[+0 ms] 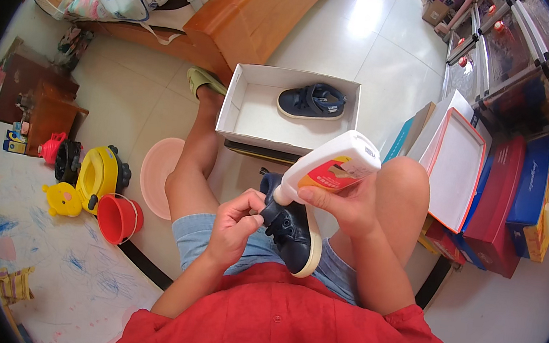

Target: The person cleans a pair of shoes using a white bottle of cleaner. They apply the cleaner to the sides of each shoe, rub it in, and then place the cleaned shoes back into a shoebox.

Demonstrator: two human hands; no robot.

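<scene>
A dark navy child's shoe [293, 239] with a cream sole rests over my lap, its toe towards me. My left hand [237, 225] pinches the strap of this shoe between thumb and fingers. In my right hand [351, 204] is a white plastic bottle [331, 170] with a red and yellow label that bears writing. The bottle is tilted, its narrow neck down against the shoe near the strap and tongue. Whether anything flows out cannot be seen. Beyond my hands, a matching shoe [311, 100] lies inside an open white shoebox [255, 112].
Several boxes [499, 205] lean together on the right beside clear drawers [511, 45]. To the left are a pink basin [159, 177], a red bucket [116, 218] and a yellow child's potty [99, 170]. A wooden bed frame [251, 13] stands ahead, past the shoebox.
</scene>
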